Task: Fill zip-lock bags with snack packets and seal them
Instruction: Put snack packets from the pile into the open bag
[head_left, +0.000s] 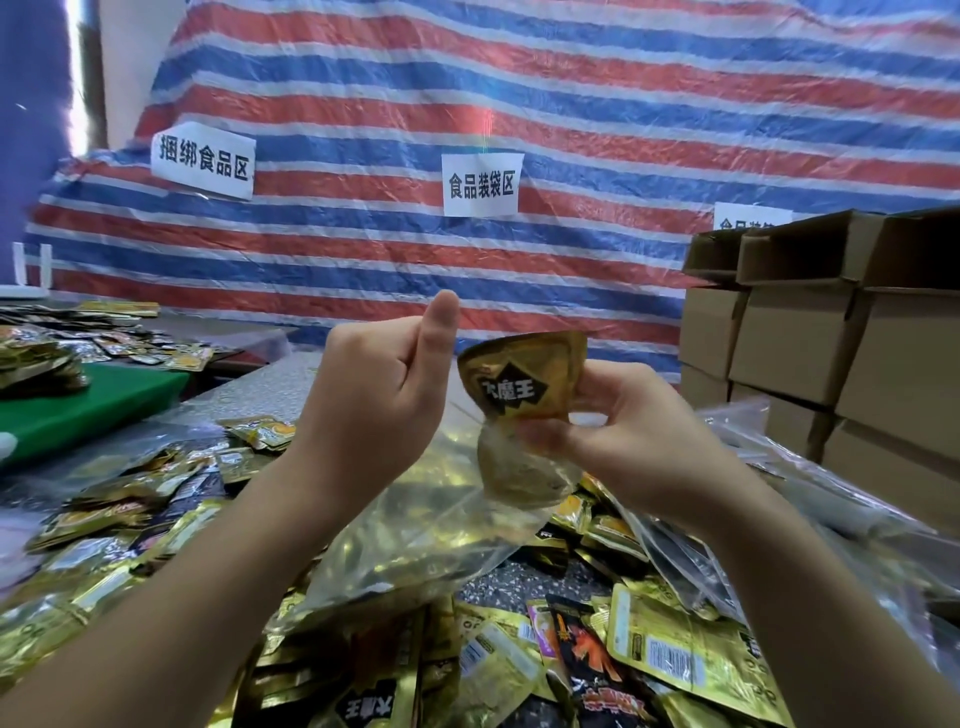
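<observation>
Head view: nearest the camera, a heap of gold and black snack packets (680, 660) is spread over the speckled surface (524, 582), reaching across to the left side. Above the heap, both forearms are raised. A clear zip-lock bag (415, 530) is held up between the hands, its body hanging down toward the heap. The left hand (374, 395) is seen as a clenched grip at the bag's upper edge, thumb pointing up; whether the plastic is actually pinched there cannot be told. The right hand (623, 426) is closed around a gold packet (519, 384) with a black label, the packet being bent and set at the bag's mouth, its lower part already seen through the plastic. More clear plastic bags (779, 467) are piled to the right. Farther left, a green board (88, 405) is laid on the surface, with more packets (78, 338) beyond it. At the right, brown cardboard boxes (810, 343) are stacked. Behind everything, a red, white and blue striped tarpaulin (519, 93) is hung, and white paper signs (481, 184) with printed characters are fixed to it.
</observation>
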